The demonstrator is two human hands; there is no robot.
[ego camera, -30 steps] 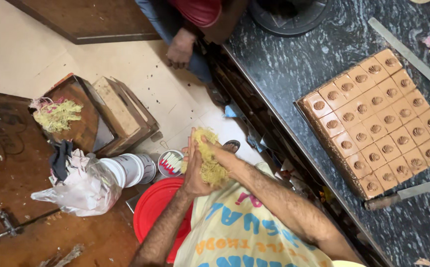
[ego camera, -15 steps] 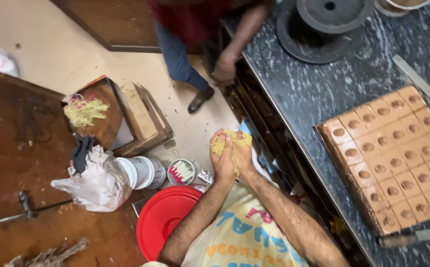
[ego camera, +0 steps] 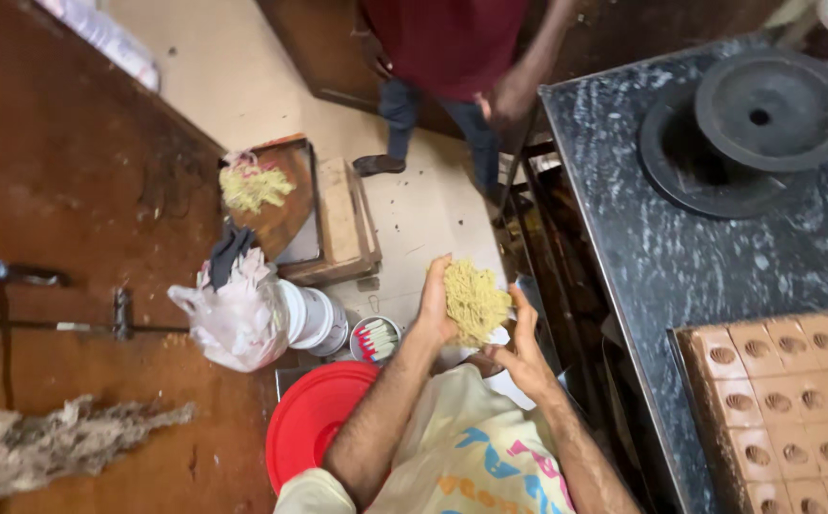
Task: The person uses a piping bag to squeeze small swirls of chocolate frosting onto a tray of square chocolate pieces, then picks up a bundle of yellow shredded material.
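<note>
A wad of pale yellow fibres (ego camera: 476,302) sits between my two palms, in front of my chest. My left hand (ego camera: 435,300) presses against its left side with fingers pointing up. My right hand (ego camera: 521,343) cups it from the right and below, fingers spread. To the right, on the black stone counter (ego camera: 680,266), a brown wooden mould block (ego camera: 785,400) with rows of round dimpled cells lies near the lower right corner.
A person in a dark red top (ego camera: 471,48) stands ahead by the counter's end. A red lid (ego camera: 314,424), white tubs (ego camera: 314,319), a small tin (ego camera: 376,340) and a plastic bag (ego camera: 233,319) sit on the floor. A round dark iron plate (ego camera: 771,109) rests on the counter. More fibres (ego camera: 254,186) lie on a wooden tray.
The view has tilted up and left; the mould block slid to the lower right. My hands stay together around the fibre wad, with the right hand now lower and more spread.
</note>
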